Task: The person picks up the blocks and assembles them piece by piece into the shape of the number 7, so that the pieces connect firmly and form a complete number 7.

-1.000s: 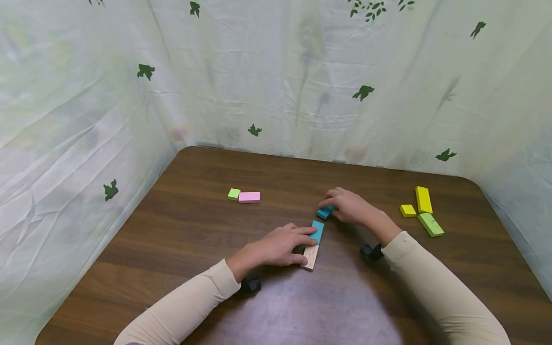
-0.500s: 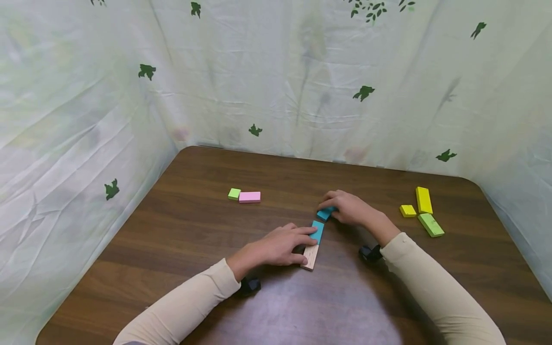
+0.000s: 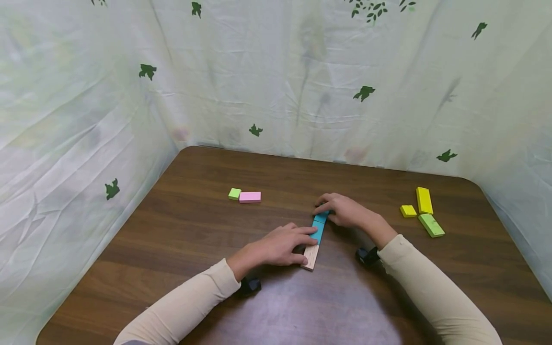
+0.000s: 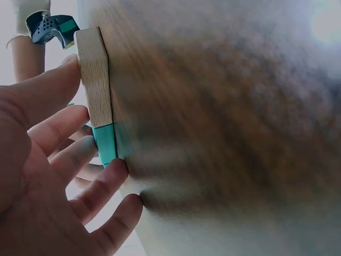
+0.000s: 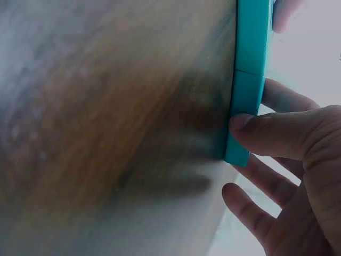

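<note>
A plain wooden block (image 3: pixel 310 258) and a blue block (image 3: pixel 316 233) lie end to end in a slanting row on the table. My left hand (image 3: pixel 282 245) rests along it from the left, its thumb at the plain block and its fingers reaching over the blue one. At the far end, my right hand (image 3: pixel 347 211) pinches a second blue block (image 5: pixel 245 98) between thumb and fingers. In the right wrist view the two blue blocks meet end to end with a thin seam, and the thumb presses the side of the second one. In the head view the fingers partly hide it.
Toward the back left of the brown table (image 3: pixel 207 167) lie a small green block (image 3: pixel 234 194) and a pink block (image 3: pixel 250 197). On the right are a long yellow block (image 3: pixel 424 200), a small yellow block (image 3: pixel 408 211) and a green block (image 3: pixel 431 225). A pale curtain surrounds the table.
My right hand has turned the second blue block into line and brought it against the end of the first. The left hand has stayed in place.
</note>
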Demonstrator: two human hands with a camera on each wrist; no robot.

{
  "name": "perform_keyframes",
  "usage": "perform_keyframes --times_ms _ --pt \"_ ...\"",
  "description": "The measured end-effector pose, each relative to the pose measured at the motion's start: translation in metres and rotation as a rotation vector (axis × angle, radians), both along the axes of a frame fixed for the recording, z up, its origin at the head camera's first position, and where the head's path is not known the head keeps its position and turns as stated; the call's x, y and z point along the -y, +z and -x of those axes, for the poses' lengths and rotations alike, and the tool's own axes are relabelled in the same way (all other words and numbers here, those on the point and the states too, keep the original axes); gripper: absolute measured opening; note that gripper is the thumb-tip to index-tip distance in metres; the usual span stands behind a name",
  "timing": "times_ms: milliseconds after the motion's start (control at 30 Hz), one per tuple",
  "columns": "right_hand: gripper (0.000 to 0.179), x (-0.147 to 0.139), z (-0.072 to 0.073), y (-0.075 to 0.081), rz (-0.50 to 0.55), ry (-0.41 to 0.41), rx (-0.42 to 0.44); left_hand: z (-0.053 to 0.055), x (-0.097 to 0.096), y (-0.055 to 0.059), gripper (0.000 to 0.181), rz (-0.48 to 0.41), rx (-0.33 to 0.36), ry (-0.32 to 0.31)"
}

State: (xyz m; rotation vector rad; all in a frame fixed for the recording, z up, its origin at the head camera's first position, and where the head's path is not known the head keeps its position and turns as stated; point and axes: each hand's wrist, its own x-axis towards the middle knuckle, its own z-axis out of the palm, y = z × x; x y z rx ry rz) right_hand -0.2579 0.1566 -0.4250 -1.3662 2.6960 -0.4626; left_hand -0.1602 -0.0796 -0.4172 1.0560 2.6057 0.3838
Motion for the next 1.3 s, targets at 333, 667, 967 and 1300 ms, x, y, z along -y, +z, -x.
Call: perform_keyframes --times_ms 333,667,967,1300 --pt "0.041 0.000 0.000 -0.001 0.025 0.022 0.007 0.001 -0.001 -0.001 0.051 -0.002 -0.020 -0.005" --pt "0.042 0.000 -0.001 0.001 0.041 0.031 -0.002 0.010 -0.006 0.000 0.067 0.004 0.004 0.003" --pt "0.042 0.000 -0.001 -0.003 0.057 0.002 0.014 0.022 -0.009 0.004 0.078 0.058 0.041 -0.028" --pt "0.033 -0.002 -0.001 -0.003 0.083 -0.053 0.060 0.026 -0.009 0.004 0.079 0.065 0.047 -0.024"
